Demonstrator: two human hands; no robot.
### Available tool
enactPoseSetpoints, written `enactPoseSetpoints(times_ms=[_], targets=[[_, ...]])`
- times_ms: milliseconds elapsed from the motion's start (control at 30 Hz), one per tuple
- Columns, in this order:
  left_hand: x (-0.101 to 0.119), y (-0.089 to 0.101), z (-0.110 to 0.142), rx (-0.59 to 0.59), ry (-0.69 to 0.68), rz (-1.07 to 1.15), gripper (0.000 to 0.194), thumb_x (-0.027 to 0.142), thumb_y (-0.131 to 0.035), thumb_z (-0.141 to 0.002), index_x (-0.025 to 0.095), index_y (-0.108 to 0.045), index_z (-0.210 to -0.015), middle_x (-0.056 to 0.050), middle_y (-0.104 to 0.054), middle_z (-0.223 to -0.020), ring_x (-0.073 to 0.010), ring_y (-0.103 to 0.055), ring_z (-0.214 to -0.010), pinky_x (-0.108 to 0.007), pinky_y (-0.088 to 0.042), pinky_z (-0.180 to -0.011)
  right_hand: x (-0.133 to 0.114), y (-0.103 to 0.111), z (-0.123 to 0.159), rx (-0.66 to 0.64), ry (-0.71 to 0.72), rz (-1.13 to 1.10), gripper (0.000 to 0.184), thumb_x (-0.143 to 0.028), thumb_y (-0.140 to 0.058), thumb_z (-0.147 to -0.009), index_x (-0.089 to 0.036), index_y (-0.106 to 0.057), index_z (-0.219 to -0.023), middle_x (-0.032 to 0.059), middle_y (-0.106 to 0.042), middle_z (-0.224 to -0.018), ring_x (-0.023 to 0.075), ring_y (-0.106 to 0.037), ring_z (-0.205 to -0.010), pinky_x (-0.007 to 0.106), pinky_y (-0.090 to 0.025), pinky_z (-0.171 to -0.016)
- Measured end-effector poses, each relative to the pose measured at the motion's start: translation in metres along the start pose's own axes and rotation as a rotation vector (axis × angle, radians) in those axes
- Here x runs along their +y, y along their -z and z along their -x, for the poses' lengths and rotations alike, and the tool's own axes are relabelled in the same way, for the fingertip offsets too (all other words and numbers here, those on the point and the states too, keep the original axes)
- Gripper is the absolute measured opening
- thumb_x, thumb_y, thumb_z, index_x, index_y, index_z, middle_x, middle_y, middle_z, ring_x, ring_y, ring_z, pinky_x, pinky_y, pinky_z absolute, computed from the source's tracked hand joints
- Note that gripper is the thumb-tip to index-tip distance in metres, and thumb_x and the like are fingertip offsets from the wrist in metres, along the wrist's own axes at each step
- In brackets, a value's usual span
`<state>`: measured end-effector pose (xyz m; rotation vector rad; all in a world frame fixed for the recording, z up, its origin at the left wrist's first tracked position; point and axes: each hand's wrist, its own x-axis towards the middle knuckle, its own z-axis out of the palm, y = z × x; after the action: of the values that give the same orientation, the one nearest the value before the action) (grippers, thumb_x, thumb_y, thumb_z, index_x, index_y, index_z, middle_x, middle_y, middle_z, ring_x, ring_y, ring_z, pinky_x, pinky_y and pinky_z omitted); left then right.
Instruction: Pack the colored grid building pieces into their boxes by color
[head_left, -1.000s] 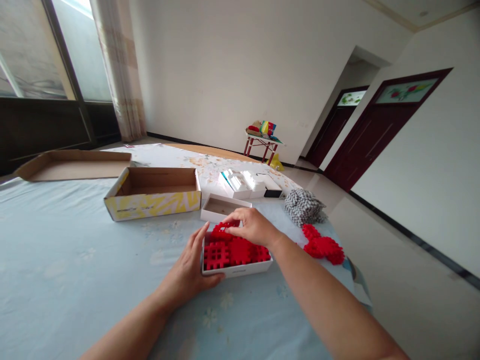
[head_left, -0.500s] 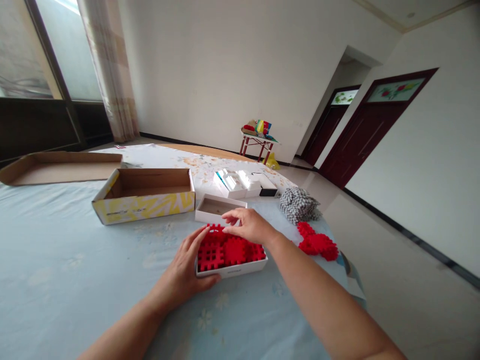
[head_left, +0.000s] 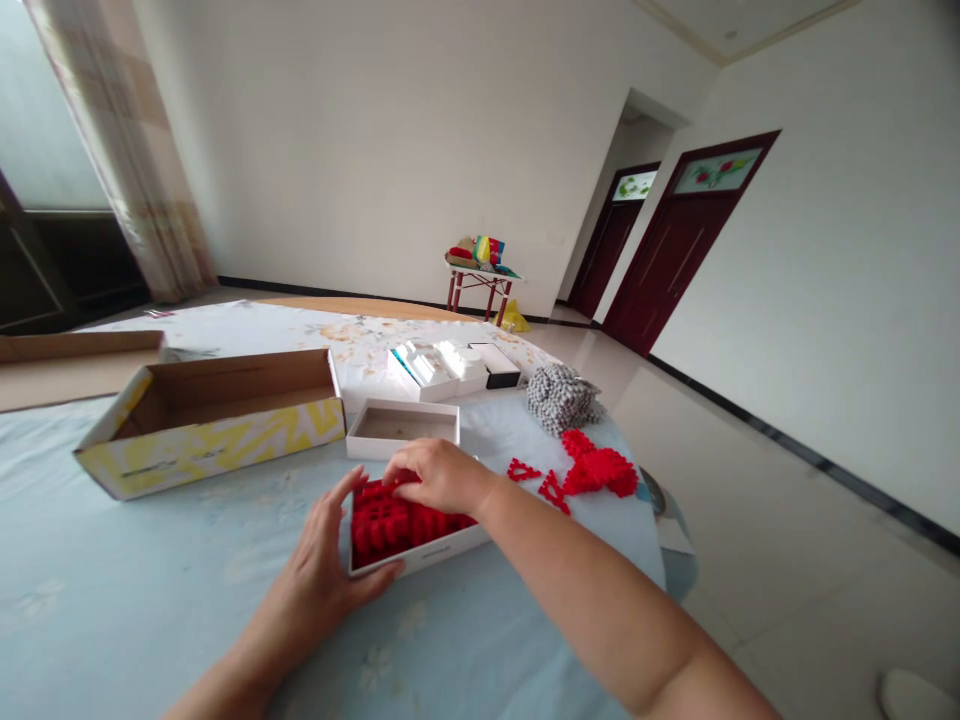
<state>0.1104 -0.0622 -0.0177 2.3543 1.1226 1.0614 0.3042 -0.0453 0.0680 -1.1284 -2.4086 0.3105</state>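
In the head view, the left hand [head_left: 322, 585] lies open, its fingers spread against the corner of a white box tray [head_left: 420, 552]. The right hand [head_left: 439, 475] curls down onto red plastic puzzle pieces [head_left: 382, 525] packed in the tray; whether it grips one is hidden. Loose red pieces [head_left: 596, 473] lie well beyond the right fingertips. Uneven pressure on the tray's rim could tip it and spill the pieces.

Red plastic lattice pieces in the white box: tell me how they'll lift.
The red plastic lattice pieces look stiff, holding their shape in the stack, and probably light for their size, being open grid. Their notched edges may catch each other, like the joined cluster on the cloth, so several might lift together.
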Motion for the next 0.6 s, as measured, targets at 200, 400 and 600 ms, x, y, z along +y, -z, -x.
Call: enactPoseSetpoints(times_ms=[200, 400, 600], targets=[[0.002, 0.003, -0.004, -0.061, -0.131, -0.077, 0.071, 0.043, -0.063, -0.070, 0.028, -0.030, -0.130, -0.010, -0.034, -0.133, -0.0308, -0.035, -0.122, -0.048, -0.038, -0.096, 0.000, -0.002, 0.001, -0.089, -0.032, 0.044, 0.015, -0.022, -0.057, -0.079, -0.018, -0.069, -0.088, 0.0031, -0.068, -0.084, 0.0141, -0.058, -0.081, 0.023, -0.040, -0.076], [0.009, 0.007, -0.002, -0.114, -0.073, -0.068, 0.068, 0.042, -0.060, -0.073, 0.029, -0.030, -0.132, -0.010, -0.026, -0.137, -0.0319, -0.028, -0.126, -0.050, -0.037, -0.097, 0.001, 0.019, 0.015, 0.144, -0.020, 0.061, 0.020, -0.032, -0.054, -0.083, -0.020, -0.069, -0.088, 0.0045, -0.067, -0.086, 0.0156, -0.055, -0.085, 0.029, -0.038, -0.083], [0.007, 0.006, -0.001, -0.134, -0.051, -0.027, 0.071, 0.040, -0.060, -0.073, 0.033, -0.025, -0.134, -0.010, -0.023, -0.139, -0.0337, -0.030, -0.126, -0.051, -0.038, -0.096, 0.021, 0.036, 0.043, 0.286, -0.337, -0.006, 0.021, -0.028, -0.050, -0.083, -0.018, -0.068, -0.090, 0.0038, -0.068, -0.085, 0.0139, -0.059, -0.078, 0.024, -0.042, -0.073]])
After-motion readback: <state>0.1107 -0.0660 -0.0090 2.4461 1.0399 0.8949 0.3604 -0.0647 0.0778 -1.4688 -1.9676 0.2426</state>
